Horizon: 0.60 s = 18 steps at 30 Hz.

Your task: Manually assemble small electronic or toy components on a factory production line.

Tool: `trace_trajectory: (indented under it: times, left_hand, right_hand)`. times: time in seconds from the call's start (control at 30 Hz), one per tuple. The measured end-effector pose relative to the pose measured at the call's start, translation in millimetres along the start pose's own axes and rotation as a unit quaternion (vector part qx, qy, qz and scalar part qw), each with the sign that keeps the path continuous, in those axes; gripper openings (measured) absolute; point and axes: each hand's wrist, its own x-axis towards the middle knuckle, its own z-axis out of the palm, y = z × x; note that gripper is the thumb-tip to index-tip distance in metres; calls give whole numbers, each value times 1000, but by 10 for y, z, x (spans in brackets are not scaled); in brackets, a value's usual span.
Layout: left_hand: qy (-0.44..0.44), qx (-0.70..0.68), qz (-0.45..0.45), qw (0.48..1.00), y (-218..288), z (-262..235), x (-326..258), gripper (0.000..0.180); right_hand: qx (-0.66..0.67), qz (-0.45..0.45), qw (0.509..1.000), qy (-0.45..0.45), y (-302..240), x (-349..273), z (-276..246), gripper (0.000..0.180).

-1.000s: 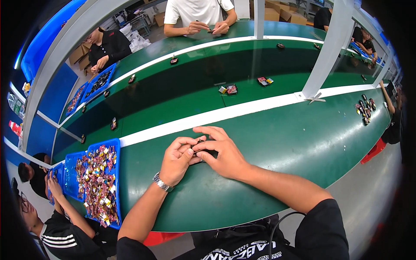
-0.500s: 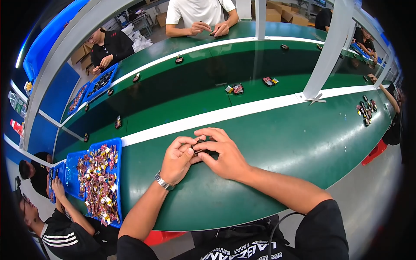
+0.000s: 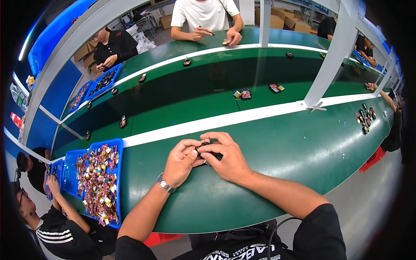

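Note:
Just in front of me, my left hand (image 3: 180, 164) and my right hand (image 3: 225, 160) meet over the green tabletop. Between their fingertips is a small black plastic casing (image 3: 203, 146), mostly covered by the fingers. My left thumb and fingers grip it from the left. From the right, my right thumb and fingers press on it. What lies inside the casing cannot be made out. A metal watch is on my left wrist.
A blue tray (image 3: 119, 173) heaped with small red, white and yellow parts stands left of my forearm. Beyond a white rail (image 3: 208, 123), a green belt (image 3: 173, 104) carries scattered black casings. A grey post (image 3: 329, 60) rises at right. A black-cased pile (image 3: 366, 119) lies far right. Co-workers sit around.
My fingers have shifted slightly around the casing, with both hands staying together. Across the belt, the white-shirted person's hand has moved right and lower. The view has tilted slightly.

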Motion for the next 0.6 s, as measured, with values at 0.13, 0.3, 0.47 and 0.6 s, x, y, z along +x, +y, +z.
trace_trajectory:
  times: [0.13, 0.3, 0.47, 0.6]
  left_hand:
    - [13, 9, 8, 1000, -6, 28, -14, 22]
    - [9, -3, 13, 1000, -12, 13, -14, 20]
    - [-27, -11, 2, 1000, -15, -86, -26, 21]
    - [-33, -4, 14, 999, -24, -75, -27, 22]
  right_hand:
    - [8, 7, 1000, -13, -19, -14, -10, 17]
    - [4, -60, 998, -36, -13, 22, -53, 18]
    - [-6, -67, 997, -30, -53, 11, -81, 19]
    - [-17, -64, 998, -23, -51, -6, -95, 17]
